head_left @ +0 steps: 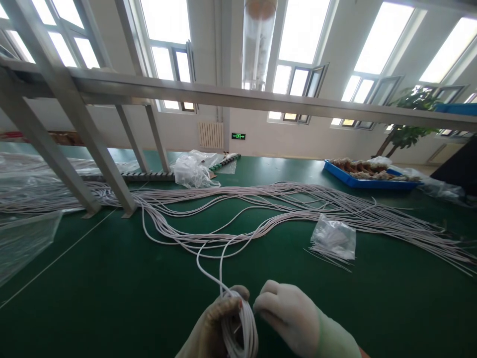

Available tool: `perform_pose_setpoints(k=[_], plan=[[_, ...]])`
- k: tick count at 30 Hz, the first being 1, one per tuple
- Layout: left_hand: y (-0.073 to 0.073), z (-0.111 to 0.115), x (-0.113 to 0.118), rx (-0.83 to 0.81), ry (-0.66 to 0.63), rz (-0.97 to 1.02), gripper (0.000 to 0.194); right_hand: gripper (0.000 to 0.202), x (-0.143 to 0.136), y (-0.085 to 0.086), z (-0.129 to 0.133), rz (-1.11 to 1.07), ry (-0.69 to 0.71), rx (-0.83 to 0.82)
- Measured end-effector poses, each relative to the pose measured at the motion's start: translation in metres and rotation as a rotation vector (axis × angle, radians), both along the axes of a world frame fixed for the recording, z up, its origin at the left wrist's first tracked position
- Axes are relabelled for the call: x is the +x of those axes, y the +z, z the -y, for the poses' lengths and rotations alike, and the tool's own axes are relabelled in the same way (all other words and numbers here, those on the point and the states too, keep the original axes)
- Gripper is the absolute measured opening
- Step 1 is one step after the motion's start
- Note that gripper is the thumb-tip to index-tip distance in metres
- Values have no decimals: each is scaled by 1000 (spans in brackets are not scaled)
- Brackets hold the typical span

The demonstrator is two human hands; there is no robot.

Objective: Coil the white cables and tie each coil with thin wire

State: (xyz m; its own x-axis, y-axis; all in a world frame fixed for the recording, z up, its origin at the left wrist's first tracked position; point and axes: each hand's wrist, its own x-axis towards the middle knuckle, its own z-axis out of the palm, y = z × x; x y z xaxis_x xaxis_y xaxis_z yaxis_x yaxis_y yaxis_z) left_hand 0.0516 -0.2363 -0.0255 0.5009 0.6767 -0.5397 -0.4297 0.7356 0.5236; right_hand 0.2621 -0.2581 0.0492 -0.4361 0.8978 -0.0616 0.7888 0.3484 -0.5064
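Observation:
My left hand [219,320], in a thin glove, is closed around a coil of white cable [249,328], thumb across its upper part. Two strands run from the coil up to the long bundle of white cables [223,243] on the green table. Just right of the coil is my right hand [288,313], in a white glove. Its fingers are curled together at the coil's edge, and whatever may be between the fingertips is hidden. Whether they touch the coil I cannot tell.
A clear plastic bag [334,237] lies on the green table [149,298] beside thin loose pieces. Behind the cables stand a blue tray [372,183] of brown and pale items and crumpled plastic [196,169]. Metal frame legs [108,154] rise at left, joined to a crossbar [223,97].

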Motion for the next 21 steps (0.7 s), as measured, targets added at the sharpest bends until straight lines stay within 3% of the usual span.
perform_pose_setpoints(k=[4,9,12,14,17,19,21], plan=[[-6,-1,1,89,-44,18,23,18,-5,-8,1,-76,-22,35],[20,-6,-2,209,-137,4,30,20,-3,-13,6,-147,-101,32],[28,-7,1,160,-142,-34,45,32,-4,-6,11,-272,-187,-43],[20,-7,2,116,-108,-50,49,51,-9,0,12,-317,-260,-126],[-7,-10,1,274,-10,-84,54,86,-22,4,10,-211,-379,-291],[-22,-14,2,347,15,-178,58,95,-32,0,6,-104,-423,-355],[-25,-16,4,308,6,-247,51,92,-39,-9,4,-72,-424,-312]])
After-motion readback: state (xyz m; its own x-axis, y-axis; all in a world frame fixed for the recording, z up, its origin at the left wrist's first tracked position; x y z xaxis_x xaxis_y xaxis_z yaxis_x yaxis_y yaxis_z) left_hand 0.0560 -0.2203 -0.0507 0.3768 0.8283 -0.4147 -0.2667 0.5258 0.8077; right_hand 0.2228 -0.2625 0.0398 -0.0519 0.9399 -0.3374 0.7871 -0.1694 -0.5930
